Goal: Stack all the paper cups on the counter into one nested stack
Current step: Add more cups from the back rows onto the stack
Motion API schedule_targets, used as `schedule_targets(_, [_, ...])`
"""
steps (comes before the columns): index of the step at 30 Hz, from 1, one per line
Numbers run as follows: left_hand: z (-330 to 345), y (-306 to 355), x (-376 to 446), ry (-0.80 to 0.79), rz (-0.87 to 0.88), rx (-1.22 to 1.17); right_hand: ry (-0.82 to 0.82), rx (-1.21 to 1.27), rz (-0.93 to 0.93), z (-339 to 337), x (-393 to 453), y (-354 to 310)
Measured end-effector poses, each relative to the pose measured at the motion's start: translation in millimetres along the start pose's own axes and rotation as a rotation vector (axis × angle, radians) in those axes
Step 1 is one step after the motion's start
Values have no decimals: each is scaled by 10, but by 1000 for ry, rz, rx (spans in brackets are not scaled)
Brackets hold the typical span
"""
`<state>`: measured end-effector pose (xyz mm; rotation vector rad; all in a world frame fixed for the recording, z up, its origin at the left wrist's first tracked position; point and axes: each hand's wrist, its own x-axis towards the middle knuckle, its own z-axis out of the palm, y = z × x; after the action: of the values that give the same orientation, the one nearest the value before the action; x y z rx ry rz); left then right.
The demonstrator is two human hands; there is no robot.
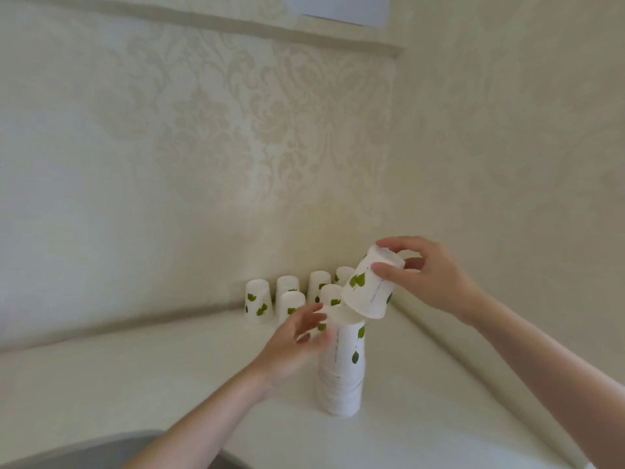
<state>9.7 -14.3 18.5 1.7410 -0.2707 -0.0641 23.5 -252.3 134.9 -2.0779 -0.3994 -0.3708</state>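
Head view, corner of a pale counter (135,374) w/ damask-pattern wallpaper (236,130) on both walls. Right hand (429,275) holds one inverted paper cup (367,287), white w/ green leaf print, tilted, rim down-left; thumb on the near side wall, other fingers curled over the upturned base, i.e. fingers clamped on the cup. Cup's lower rim sits just above, possibly touching, the top of the nested stack (343,363); contact cannot be told. Stack stands upside down on the counter, several rims visible bunched at its lower part, leaf print on the right side. Left hand (297,340) is beside the stack's upper part on its left, fingers spread apart and slightly blurred; fingertips at or near the stack wall, no closed grip seen. Behind, near the back wall: loose inverted cups of the same print, six visible. Leftmost loose cup (258,301) stands alone; the others (291,304) cluster in two rows, some partly hidden by the hands and the held cup. Lower-left: grey curved edge, prob. a sink (84,451). Top: white sheet (341,8) on the wall.
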Motion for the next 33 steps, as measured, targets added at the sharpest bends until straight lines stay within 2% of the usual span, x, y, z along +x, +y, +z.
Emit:
schedule_targets(2, [-184,-69,35,87,-46,-146,-23,-37,-2,103,1,-71])
schedule_targets(4, [-355,-151,87,206,-93,-192,-65,-56,-14,212,1,-58])
schedule_targets(8, [-571,-362,249,336,-110,69,-174,-132,-14,394,-26,76])
schedule_targets(14, [-636,-624,740,343,-81,271,-297,-121,3,541,-141,319])
schedule_targets(18, [-512,-711,1015,312,-64,284,-349,-5,23,465,-192,444])
schedule_targets(22, [-397,-760,1093,334,-52,267,-161,237,199,384,-181,676])
schedule_targets(25, [-394,-697,1020,437,-74,224,-77,287,322,356,-203,903])
schedule_targets(29, [-431,-118,786,578,128,5,-6,299,418,310,-271,1159])
schedule_targets(31, [-343,319,585,506,212,-102,16,302,455,331,-313,1238])
schedule_targets(33, [-193,664,388,327,274,-124,33,321,480,371,-361,1282])
